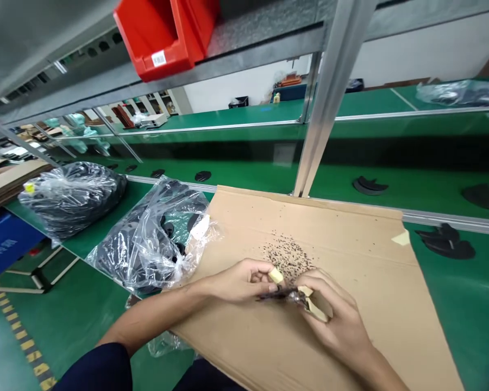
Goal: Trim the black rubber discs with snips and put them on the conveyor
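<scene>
My left hand is closed in a pinch, with pale yellow covering on a fingertip. Between thumb and finger it grips a thin dark piece, partly hidden and blurred. My right hand curls closed at the piece's other end, yellow coverings on its fingers too. A small shiny item shows at its fingertips, too blurred to name. Just beyond both hands, many tiny black scraps are scattered over the cardboard sheet beneath them.
Clear plastic bags of black parts, one knotted and one nearer, lie left. Black curved pieces rest right of the cardboard. A metal post rises behind it. A red bin sits on the overhead shelf.
</scene>
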The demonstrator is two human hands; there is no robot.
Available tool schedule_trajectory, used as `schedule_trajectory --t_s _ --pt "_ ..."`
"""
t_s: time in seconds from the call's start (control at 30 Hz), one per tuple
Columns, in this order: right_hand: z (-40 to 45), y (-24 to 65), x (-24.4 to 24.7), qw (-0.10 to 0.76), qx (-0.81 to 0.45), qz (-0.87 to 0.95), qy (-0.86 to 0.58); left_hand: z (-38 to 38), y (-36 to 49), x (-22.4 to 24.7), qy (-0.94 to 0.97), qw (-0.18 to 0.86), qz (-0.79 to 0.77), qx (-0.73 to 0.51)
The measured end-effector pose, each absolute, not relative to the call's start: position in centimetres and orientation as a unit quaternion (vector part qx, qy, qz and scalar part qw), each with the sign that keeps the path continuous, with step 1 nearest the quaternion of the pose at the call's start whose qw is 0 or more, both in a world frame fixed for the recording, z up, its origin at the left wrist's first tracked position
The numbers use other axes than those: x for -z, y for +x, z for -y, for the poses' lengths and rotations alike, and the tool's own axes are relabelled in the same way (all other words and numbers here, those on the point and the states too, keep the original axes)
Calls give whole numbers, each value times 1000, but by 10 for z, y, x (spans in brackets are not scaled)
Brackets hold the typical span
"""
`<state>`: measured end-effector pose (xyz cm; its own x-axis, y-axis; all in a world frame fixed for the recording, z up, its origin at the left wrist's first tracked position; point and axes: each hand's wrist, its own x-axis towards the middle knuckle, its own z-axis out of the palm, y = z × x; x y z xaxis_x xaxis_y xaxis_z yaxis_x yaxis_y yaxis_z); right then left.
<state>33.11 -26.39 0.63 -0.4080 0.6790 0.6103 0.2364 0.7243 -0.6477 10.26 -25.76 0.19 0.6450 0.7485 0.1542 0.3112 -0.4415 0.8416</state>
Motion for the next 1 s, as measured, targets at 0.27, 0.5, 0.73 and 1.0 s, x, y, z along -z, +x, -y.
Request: schedule_trajectory --t_s 0.27,0.5,0.73,1.0 --pt "262 337 11 449 -93 816 -352 167 79 -57 865 224 -407 -191" --pt "265 336 22 427 -69 824 -366 46 85 -57 808 89 -563 -149" --pt "277 332 23 368 -61 844 -385 49 83 -54 816 115 -563 -60" --pt "287 327 22 228 -66 910 -341 69 191 -51 944 192 -266 -29"
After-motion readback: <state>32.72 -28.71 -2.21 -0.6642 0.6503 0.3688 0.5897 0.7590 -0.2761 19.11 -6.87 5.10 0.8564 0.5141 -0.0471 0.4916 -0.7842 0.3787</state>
